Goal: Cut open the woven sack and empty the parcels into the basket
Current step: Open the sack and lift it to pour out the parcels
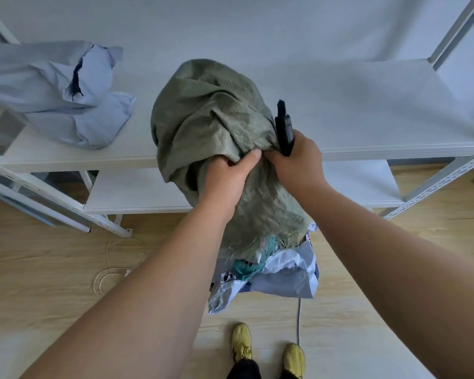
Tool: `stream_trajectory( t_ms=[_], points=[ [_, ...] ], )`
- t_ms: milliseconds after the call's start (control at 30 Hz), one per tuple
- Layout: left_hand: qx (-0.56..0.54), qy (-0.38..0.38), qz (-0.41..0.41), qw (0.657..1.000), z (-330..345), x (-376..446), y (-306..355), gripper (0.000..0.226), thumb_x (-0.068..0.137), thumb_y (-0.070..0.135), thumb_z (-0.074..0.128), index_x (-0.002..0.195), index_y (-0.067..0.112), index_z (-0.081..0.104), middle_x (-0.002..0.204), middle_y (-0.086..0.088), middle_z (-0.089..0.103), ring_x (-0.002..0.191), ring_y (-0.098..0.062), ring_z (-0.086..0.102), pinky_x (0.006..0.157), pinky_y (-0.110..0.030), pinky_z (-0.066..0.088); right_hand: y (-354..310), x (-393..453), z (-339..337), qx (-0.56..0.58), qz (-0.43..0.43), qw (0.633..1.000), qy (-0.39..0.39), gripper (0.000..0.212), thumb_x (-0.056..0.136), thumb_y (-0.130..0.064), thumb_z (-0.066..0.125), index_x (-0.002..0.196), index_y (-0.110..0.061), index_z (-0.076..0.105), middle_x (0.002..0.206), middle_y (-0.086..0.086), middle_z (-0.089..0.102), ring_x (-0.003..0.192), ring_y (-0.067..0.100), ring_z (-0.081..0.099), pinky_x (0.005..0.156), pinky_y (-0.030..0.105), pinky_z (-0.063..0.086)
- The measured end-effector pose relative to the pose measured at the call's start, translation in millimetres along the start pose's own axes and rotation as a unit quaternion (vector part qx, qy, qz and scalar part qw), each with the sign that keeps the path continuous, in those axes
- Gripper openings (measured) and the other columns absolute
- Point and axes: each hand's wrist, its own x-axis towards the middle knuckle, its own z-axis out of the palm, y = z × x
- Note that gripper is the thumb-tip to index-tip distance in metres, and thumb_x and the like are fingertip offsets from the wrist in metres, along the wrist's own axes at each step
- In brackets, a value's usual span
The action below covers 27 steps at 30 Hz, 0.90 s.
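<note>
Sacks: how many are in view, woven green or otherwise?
2. The green woven sack is gripped by both hands over the shelf edge; a pale blue sack lies on the shelf's left. Others may be hidden.

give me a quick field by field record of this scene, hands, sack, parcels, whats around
left hand: grips a fold of the green woven sack
right hand: grips the sack and holds a black cutter
sack: upended, frayed open end down, upper part against the white shelf
parcels: grey and white mailers spilling out below the sack
basket: hidden under the parcels, cannot tell
also: pale blue bag on the shelf, wood floor
</note>
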Motion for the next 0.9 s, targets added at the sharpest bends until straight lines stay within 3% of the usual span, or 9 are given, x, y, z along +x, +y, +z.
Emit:
stream_trajectory(
  t_ms=[100,167,233,333,467,633,700,767,900],
  points=[
    [0.033,0.003,-0.014,0.999,-1.0,-1.8,-6.4,0.055,0.062,0.05,0.074,0.107,0.019,0.067,0.109,0.001,0.071,0.103,-0.021,0.066,0.095,-0.044,0.051,0.4,5.1,-0.6,-0.066,0.024,0.996,-0.051,0.014,0.087,-0.021,0.065,0.087,-0.015,0.052,0.073,-0.004,0.053,0.077,0.023,0.055,0.052,0.027,0.034],
    [0.053,-0.008,-0.016,0.998,-3.9,-3.4,-13.4,0.046,0.072,0.038,0.074,0.111,0.016,0.065,0.109,-0.002,0.07,0.102,-0.02,0.066,0.096,-0.045,0.051,-5.0,12.1,-4.3,-0.027,0.022,0.999,-0.015,0.015,0.085,-0.019,0.065,0.082,-0.016,0.051,0.071,-0.004,0.052,0.068,0.018,0.052,0.051,0.027,0.033],
    [0.062,-0.025,-0.018,0.998,-6.5,-2.0,-23.7,0.051,0.08,0.027,0.074,0.127,0.014,0.058,0.119,-0.001,0.066,0.108,-0.017,0.062,0.1,-0.04,0.049,-7.1,16.0,-4.4,0.001,0.019,1.0,-0.001,0.02,0.086,-0.018,0.064,0.075,-0.019,0.047,0.068,-0.006,0.049,0.06,0.011,0.047,0.049,0.024,0.031],
    [0.087,-0.019,-0.046,0.995,-8.7,-4.0,-37.1,0.053,0.083,0.018,0.074,0.131,0.011,0.052,0.12,0.001,0.059,0.107,-0.012,0.056,0.097,-0.029,0.044,0.6,15.5,-1.4,-0.093,0.046,0.992,-0.071,0.023,0.086,-0.019,0.063,0.071,-0.019,0.045,0.067,-0.004,0.049,0.063,0.018,0.049,0.048,0.026,0.031],
    [0.105,-0.039,-0.065,0.992,-11.2,-3.0,-46.9,0.074,0.072,0.03,0.078,0.138,0.017,0.048,0.133,0.003,0.056,0.119,-0.012,0.054,0.103,-0.036,0.046,-5.3,22.7,-2.7,-0.005,0.037,0.999,-0.028,0.028,0.086,-0.019,0.064,0.068,-0.019,0.044,0.066,-0.003,0.05,0.06,0.014,0.047,0.05,0.025,0.033],
    [0.154,-0.054,-0.082,0.983,-6.7,-5.1,-48.8,0.086,0.063,0.045,0.08,0.138,0.02,0.045,0.132,0.005,0.056,0.121,-0.012,0.054,0.101,-0.036,0.046,-5.2,24.1,-0.6,-0.101,0.058,0.985,-0.128,0.015,0.085,-0.02,0.066,0.081,-0.01,0.056,0.072,0.002,0.056,0.075,0.026,0.058,0.06,0.029,0.044],
    [0.186,-0.055,-0.076,0.978,-4.6,-4.1,-49.0,0.078,0.071,0.041,0.08,0.136,0.018,0.043,0.126,0.009,0.054,0.117,-0.008,0.051,0.095,-0.025,0.04,-10.2,22.0,1.9,-0.027,0.057,0.989,-0.133,0.015,0.085,-0.017,0.067,0.082,-0.009,0.055,0.069,0.003,0.055,0.066,0.023,0.057,0.063,0.033,0.05],
    [0.193,-0.032,-0.08,0.977,-3.7,-4.2,-47.0,0.073,0.077,0.035,0.078,0.138,0.016,0.041,0.125,0.008,0.053,0.115,-0.01,0.05,0.091,-0.021,0.035,-19.0,18.8,5.6,0.07,0.075,0.982,-0.156,0.018,0.085,-0.014,0.069,0.078,-0.009,0.052,0.062,0.003,0.052,0.051,0.018,0.051,0.052,0.026,0.048],
    [0.15,0.04,-0.095,0.983,-1.1,4.7,-45.8,0.049,0.083,0.034,0.072,0.123,0.008,0.06,0.117,-0.006,0.066,0.111,-0.025,0.061,0.089,-0.029,0.048,-27.3,20.2,9.5,0.106,0.078,0.975,-0.178,0.02,0.084,-0.014,0.072,0.079,-0.009,0.053,0.059,0.004,0.051,0.045,0.015,0.048,0.048,0.024,0.044]
  ],
)
